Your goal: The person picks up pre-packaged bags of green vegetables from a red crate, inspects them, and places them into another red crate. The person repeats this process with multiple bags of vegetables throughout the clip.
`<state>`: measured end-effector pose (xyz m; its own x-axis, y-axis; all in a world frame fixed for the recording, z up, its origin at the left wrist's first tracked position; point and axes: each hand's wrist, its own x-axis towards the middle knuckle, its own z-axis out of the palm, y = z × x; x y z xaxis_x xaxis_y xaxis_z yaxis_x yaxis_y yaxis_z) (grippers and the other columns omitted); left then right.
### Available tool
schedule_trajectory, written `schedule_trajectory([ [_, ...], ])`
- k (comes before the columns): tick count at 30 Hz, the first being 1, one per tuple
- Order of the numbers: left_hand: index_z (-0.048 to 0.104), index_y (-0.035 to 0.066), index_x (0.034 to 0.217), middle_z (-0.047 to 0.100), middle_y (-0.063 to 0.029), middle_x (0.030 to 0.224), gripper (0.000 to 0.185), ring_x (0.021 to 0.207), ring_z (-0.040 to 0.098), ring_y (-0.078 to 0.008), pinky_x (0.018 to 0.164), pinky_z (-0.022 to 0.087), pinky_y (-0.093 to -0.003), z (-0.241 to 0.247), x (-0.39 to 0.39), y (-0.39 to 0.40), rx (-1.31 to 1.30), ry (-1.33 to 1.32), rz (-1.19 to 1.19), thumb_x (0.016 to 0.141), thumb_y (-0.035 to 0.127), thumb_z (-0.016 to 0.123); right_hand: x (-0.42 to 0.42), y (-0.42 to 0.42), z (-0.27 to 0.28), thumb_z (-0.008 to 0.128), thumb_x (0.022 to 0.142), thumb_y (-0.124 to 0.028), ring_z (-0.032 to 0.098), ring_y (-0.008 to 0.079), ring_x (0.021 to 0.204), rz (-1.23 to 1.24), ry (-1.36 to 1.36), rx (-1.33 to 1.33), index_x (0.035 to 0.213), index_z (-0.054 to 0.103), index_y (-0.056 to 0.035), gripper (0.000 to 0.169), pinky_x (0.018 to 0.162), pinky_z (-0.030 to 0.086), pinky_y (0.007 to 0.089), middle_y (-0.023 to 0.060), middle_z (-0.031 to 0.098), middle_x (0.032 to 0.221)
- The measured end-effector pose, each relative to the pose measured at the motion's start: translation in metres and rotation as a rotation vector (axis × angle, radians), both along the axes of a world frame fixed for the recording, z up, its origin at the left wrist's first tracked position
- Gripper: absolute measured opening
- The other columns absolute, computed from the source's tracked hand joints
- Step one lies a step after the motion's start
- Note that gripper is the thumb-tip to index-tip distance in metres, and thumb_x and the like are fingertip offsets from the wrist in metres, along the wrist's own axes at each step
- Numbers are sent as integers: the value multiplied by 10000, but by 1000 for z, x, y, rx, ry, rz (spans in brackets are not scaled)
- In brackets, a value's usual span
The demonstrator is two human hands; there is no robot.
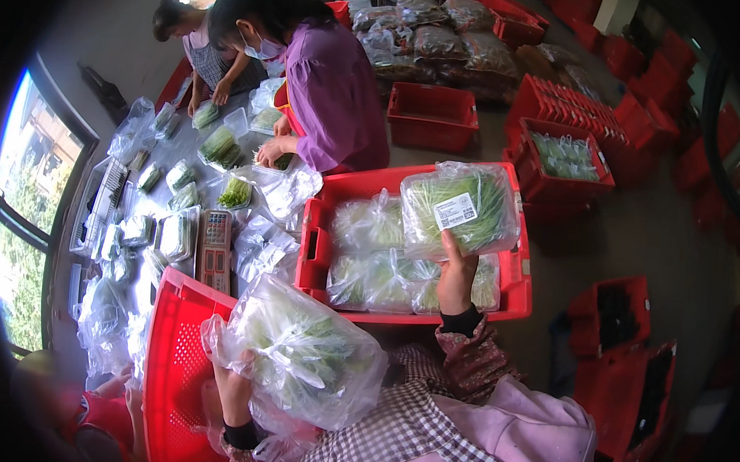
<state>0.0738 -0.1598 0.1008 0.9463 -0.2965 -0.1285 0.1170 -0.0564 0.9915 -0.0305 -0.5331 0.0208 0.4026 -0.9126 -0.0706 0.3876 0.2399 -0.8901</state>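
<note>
My right hand (456, 277) grips the lower edge of a plastic-wrapped pack of thin green shoots (491, 221), which bears a white printed label. That pack is held above the right part of a red plastic crate (412, 318), where several bagged packs of pale green shoots (368, 274) lie in rows. Nearer to me, my left hand (234, 380) holds a knotted clear plastic bag of greens (315, 346) by its left side. The bag is over the edge of a perforated red crate (182, 353) and in front of my checked apron; its film partly hides my left fingers.
Two co-workers (336, 93) handle greens at a metal table (188, 137) with a scale (214, 249) and loose plastic bags. Another person is at the lower left. Beyond my crate stand an empty red crate (432, 131), a filled crate (565, 156) and piled sacks (440, 42).
</note>
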Motion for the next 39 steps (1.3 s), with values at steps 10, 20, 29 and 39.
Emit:
schedule_trajectory([
  [10,245,16,1544,413,-146,1478,786,1268,477,-238,1060,390,-340,1,0,3,49,25,14,869,36,649,0,2,1,672,911,-174,599,150,1054,-21,-71,-76,1244,574,26,401,860,490,315,75,614,1203],
  [20,270,11,1533,429,-145,1462,774,1249,492,-232,1047,399,-333,-12,9,16,115,-12,-30,872,71,667,-9,-13,-6,696,899,-174,591,175,1040,-40,35,-136,1223,585,50,409,934,449,326,93,629,1211],
  [29,271,11,1530,491,-102,1380,835,1167,522,-196,1000,421,-317,-10,-3,15,-23,-1,0,842,136,728,-30,-168,-126,789,798,-199,649,196,955,-188,526,-434,1197,606,17,489,827,502,337,99,683,1102],
  [39,396,-5,1406,542,-82,1292,804,1153,538,-189,986,430,-321,1,-10,14,25,77,16,775,274,810,63,-246,-286,791,750,-289,574,285,1163,413,1178,-148,1449,383,-112,828,862,489,432,177,571,1290],
])
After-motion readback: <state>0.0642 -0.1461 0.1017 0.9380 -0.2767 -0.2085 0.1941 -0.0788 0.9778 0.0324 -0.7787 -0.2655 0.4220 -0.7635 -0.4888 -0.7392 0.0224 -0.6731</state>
